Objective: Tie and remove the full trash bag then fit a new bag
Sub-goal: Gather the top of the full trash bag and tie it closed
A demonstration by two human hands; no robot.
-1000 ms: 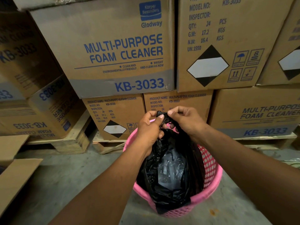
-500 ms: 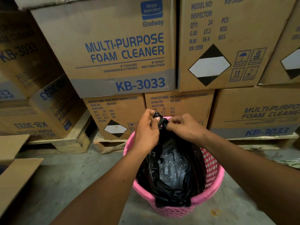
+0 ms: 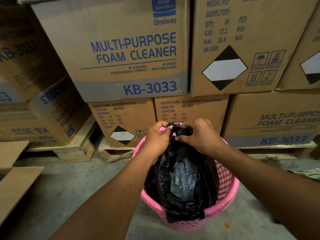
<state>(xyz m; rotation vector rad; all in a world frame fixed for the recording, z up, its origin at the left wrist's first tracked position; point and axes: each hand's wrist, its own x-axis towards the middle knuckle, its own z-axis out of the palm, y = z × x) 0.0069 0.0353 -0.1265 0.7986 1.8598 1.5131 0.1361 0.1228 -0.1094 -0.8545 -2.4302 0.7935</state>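
Observation:
A black trash bag sits inside a pink perforated bin on the concrete floor. Crumpled clear plastic shows through the bag's front. The bag's top is gathered into a twisted neck above the bin's far rim. My left hand pinches the neck from the left with curled fingers. From the right, my right hand grips the same bunched plastic, fingers curled over it. The two hands nearly touch over the knot, which they partly hide.
Stacked cardboard boxes of foam cleaner on wooden pallets form a wall directly behind the bin. Flattened cardboard lies on the floor at the left. Grey concrete floor spreads in front of and beside the bin.
Both hands stay on the bag's neck. The right hand's fingers have curled further over the bunched plastic and the hands have drawn closer together.

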